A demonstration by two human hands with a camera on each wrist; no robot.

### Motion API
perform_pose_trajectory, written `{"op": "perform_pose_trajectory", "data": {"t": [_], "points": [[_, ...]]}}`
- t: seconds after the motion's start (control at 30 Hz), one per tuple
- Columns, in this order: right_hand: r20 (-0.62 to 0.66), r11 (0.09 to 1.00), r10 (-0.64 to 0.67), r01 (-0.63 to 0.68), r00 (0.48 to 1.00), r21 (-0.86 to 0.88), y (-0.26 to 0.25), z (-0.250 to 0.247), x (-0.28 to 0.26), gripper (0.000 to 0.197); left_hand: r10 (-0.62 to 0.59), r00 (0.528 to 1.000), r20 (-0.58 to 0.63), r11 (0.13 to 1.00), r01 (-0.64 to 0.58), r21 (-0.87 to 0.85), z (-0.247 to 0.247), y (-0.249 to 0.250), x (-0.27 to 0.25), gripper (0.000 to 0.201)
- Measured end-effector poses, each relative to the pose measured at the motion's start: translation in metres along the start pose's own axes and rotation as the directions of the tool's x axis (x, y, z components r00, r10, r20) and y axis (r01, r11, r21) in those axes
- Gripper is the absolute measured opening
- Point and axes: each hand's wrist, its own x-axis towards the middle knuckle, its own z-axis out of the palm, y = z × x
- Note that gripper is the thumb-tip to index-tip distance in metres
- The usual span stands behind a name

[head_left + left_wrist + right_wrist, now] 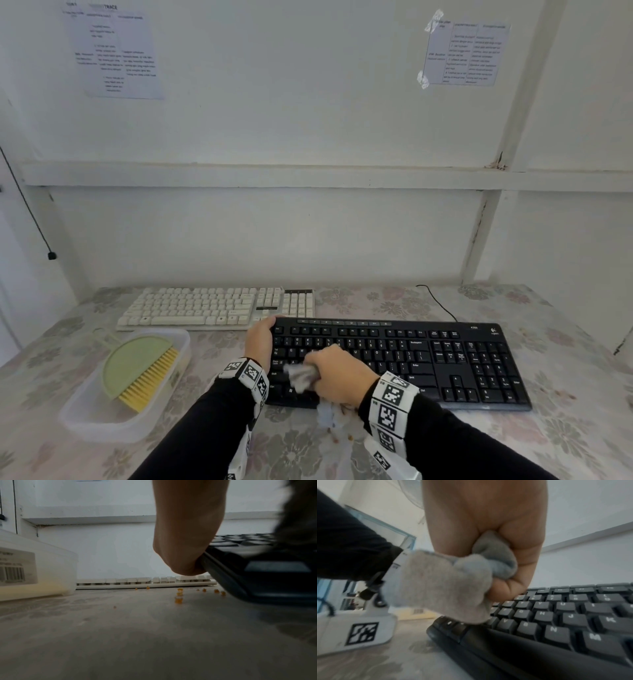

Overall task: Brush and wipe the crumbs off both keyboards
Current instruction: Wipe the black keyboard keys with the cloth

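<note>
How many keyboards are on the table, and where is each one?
2. The black keyboard lies nearest, left hand gripping its left end, right hand holding a grey cloth on its keys. The white keyboard lies behind it, toward the wall.

Soft even daylight; wrist views dim, blurred; edges warped.

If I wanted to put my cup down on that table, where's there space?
Bare flowered tablecloth lies right of the black keyboard, and behind it beside the white keyboard. The left is crowded by the clear plastic tub; crumbs litter the middle.
</note>
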Motion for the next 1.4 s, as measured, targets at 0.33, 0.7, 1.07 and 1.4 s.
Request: {"op": "perform_pose_trajectory", "data": {"t": [0.33,0.7,1.07,1.4], "points": [[-0.158,0.953,0.301,-0.294,0.94,0.07,-0.018,0.004,0.021,0.033,-0.029,0.999,0.036,0.999,0.03,-0.031,-0.002,-0.003,0.003,0.023],[0.233,0.93,0.361,-0.331,0.903,-0.159,-0.034,0.009,-0.008,0.02,0.014,0.999,0.028,1.0,-0.014,0.005,0.0,-0.002,0.004,0.025],[-0.213,0.961,0.275,-0.269,0.937,0.059,-0.047,-0.003,0.039,0.039,0.103,0.992,0.075,0.99,-0.11,0.086,-0.006,-0.004,0.009,0.041],[0.082,0.958,0.28,-0.273,0.957,-0.089,-0.063,0.018,0.015,0.034,0.042,0.998,0.038,0.995,-0.046,0.089,-0.004,0.0,0.008,0.034]]}}
